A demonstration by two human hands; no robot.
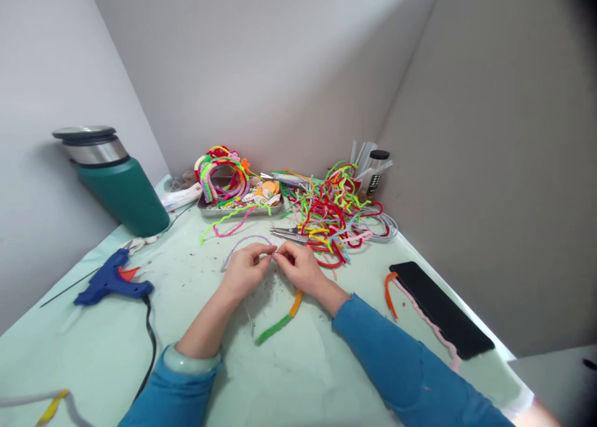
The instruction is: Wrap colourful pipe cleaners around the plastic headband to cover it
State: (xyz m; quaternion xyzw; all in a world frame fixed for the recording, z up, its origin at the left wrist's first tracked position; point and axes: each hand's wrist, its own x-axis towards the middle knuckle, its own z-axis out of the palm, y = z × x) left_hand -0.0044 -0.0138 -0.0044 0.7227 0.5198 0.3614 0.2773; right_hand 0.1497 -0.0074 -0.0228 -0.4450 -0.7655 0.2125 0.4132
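My left hand (pixel 247 269) and my right hand (pixel 302 269) meet at the fingertips over the middle of the table, both closed in a pinch. Whatever sits between the fingers is too small to make out. A lavender pipe cleaner (pixel 242 239) arcs just beyond my left fingers. From beneath my right hand extends an orange and green pipe cleaner (pixel 281 325); whether the hand holds it is hidden. A thin pale strand (pixel 250 318) shows below my left hand. Scissors with yellow and black handles (pixel 291 233) lie just past my right hand, partly under the pipe cleaner heap.
At the back are a metal tray (pixel 219 213) with coiled pipe cleaners (pixel 224 177), a tangled pipe cleaner heap (pixel 333 203) and a dark-lidded jar (pixel 377 172). A green bottle (pixel 124 191) and a blue glue gun (pixel 112 281) occupy the left, a black phone-like slab (pixel 438 309) the right.
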